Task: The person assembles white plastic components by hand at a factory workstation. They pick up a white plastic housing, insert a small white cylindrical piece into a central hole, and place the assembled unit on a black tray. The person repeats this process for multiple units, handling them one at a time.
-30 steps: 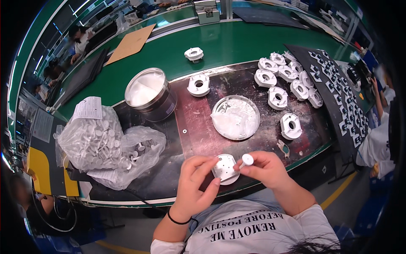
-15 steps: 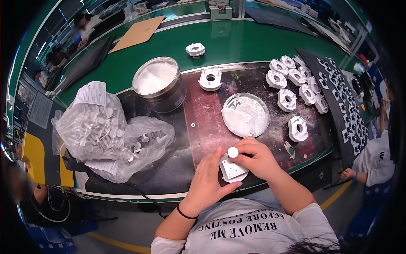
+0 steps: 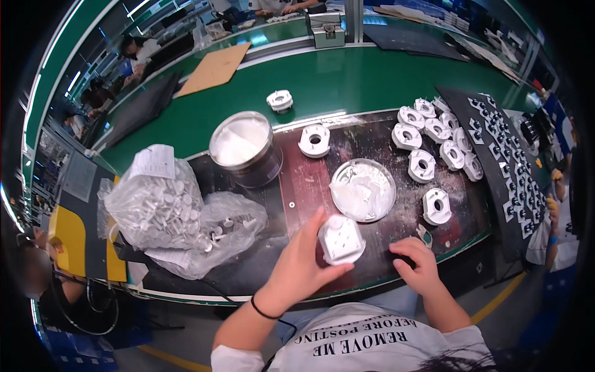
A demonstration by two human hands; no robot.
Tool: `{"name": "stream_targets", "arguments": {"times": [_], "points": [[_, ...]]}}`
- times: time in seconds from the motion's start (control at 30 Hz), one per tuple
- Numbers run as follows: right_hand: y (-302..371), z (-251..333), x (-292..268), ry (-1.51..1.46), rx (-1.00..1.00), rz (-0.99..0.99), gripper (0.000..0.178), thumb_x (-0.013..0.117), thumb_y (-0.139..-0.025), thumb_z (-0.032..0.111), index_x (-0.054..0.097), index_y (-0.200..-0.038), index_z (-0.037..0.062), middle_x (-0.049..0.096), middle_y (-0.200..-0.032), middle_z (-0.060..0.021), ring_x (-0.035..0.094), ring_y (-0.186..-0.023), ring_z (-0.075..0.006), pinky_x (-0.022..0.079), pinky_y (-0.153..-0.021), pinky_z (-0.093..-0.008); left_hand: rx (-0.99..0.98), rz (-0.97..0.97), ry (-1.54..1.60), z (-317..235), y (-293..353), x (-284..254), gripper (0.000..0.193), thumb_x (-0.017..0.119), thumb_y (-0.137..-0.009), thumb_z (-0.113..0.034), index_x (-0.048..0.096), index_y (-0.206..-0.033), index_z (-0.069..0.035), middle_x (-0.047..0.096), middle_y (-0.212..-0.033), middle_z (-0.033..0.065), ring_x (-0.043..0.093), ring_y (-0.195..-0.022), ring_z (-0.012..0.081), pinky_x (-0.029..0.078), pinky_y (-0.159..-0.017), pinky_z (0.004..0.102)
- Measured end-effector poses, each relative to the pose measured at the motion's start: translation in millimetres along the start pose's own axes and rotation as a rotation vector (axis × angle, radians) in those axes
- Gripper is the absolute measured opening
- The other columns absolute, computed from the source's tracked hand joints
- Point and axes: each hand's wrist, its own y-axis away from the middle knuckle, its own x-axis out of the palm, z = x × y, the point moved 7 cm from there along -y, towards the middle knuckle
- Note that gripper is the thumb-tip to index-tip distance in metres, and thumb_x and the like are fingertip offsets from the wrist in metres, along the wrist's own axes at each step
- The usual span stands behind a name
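My left hand [image 3: 304,251] grips a white plastic housing [image 3: 344,243] by its side, above the front of the dark worktable. A face with several small holes is turned up, and a round white disc-headed part seems to sit at its far end. To the right, apart from the housing, my right hand [image 3: 418,263] is open with nothing in it, fingers spread. Just beyond the held housing lies a shallow round dish [image 3: 379,209] of white paste. Another white housing [image 3: 437,208] with a round opening rests beyond my right hand.
A large tin [image 3: 254,170] of white paste stands at the back left, beside a clear bag [image 3: 155,211] of white disc-headed parts. Several white housings [image 3: 423,166] stand at right by a black board [image 3: 505,180] bearing small parts. Behind runs a green conveyor belt [image 3: 347,77]. Co-workers sit around.
My right hand has let go of the white disc-headed part and moved right, its fingers opening. My left hand has kept the housing, now tilted up. The whole view has shifted slightly.
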Motion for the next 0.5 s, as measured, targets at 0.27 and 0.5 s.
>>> {"name": "stream_targets", "arguments": {"times": [0.27, 0.5], "points": [[-1.9, 1.6, -3.3, -0.057, -0.164, -0.026, 0.013, 0.064, -0.075, 0.005, 0.066, -0.087, 0.0026, 0.066, -0.09, -0.011, 0.062, -0.08, -0.0267, 0.048, -0.072, -0.0351, -0.103, -0.077, -0.327, 42.7, -228.1, -4.4, 0.098, 0.081, -0.064, -0.022, 0.023, -0.139, 0.001, 0.053, -0.118, 0.0269, 0.054, -0.11, 0.0371, 0.043, -0.093, 0.0367], [1.4, -9.6, -12.9, -0.23, -0.133, -0.033, 0.011, 0.064, -0.079, 0.006, 0.067, -0.089, 0.003, 0.066, -0.088, -0.01, 0.062, -0.079, -0.0255, 0.049, -0.071, -0.0347, -0.362, -0.13, -0.365, 157.3, -292.7, 9.2, 0.105, 0.084, -0.058, -0.021, 0.021, -0.139, -0.001, 0.054, -0.119, 0.0265, 0.056, -0.108, 0.0369, 0.046, -0.094, 0.0379]]}}
